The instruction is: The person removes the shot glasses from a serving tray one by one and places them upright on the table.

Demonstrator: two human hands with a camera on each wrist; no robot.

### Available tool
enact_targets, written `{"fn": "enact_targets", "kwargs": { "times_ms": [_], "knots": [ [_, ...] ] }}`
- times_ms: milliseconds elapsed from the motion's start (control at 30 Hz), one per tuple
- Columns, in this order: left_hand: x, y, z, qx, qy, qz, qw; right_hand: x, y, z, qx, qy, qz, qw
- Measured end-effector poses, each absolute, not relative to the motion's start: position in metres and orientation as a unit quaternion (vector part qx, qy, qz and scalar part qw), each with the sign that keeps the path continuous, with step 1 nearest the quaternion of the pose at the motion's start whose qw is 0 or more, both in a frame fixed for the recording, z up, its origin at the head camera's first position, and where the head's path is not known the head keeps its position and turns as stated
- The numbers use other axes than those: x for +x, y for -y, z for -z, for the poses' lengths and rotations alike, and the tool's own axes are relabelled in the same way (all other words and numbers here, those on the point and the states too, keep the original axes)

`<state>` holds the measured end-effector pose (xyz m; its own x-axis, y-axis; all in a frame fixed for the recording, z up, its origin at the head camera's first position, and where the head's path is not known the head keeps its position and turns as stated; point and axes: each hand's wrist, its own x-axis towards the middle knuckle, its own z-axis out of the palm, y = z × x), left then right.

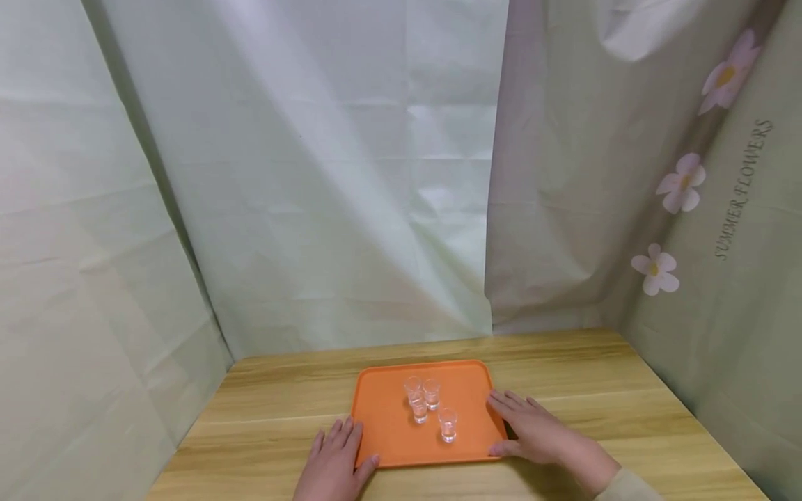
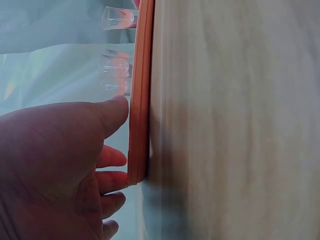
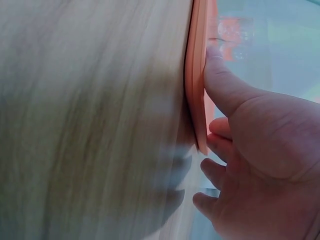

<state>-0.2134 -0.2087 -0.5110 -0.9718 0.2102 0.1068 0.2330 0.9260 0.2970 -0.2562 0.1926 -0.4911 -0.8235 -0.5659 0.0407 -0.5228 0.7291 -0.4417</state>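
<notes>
An orange tray (image 1: 388, 442) lies on the wooden table with several small clear glasses standing upright on it. Three glasses (image 1: 420, 412) are grouped close together near the middle, and another glass (image 1: 447, 426) stands apart, nearer the front. My left hand (image 1: 335, 463) is at the tray's front left corner, fingers along the left edge and thumb by the front rim (image 2: 141, 100). At the right side, my right hand (image 1: 532, 428) has its fingertips at the right edge and its thumb on the front right corner. Fingers of both hands are extended and loosely spread.
Wood-grain tabletop (image 1: 276, 396) surrounds the tray on all sides. Pale hanging cloth (image 1: 344, 209) encloses the table at the back, left and right. The right cloth carries printed flowers (image 1: 654, 270) and lettering.
</notes>
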Motion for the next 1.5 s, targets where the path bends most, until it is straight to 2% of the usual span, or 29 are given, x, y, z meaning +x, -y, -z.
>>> {"fn": "enact_targets", "kwargs": {
  "times_ms": [233,833,1500],
  "knots": [
    [-0.215,0.209,0.506,-0.102,0.981,0.159,0.042,-0.253,-0.192,0.488,-0.295,-0.926,0.23,0.046],
    [-0.236,0.214,0.506,-0.062,0.963,0.235,0.117,-0.25,-0.169,0.495,-0.288,-0.923,0.243,-0.076],
    [-0.251,0.221,0.524,-0.06,0.949,0.281,0.126,-0.248,-0.144,0.496,-0.261,-0.902,0.338,-0.057]
  ]
}}
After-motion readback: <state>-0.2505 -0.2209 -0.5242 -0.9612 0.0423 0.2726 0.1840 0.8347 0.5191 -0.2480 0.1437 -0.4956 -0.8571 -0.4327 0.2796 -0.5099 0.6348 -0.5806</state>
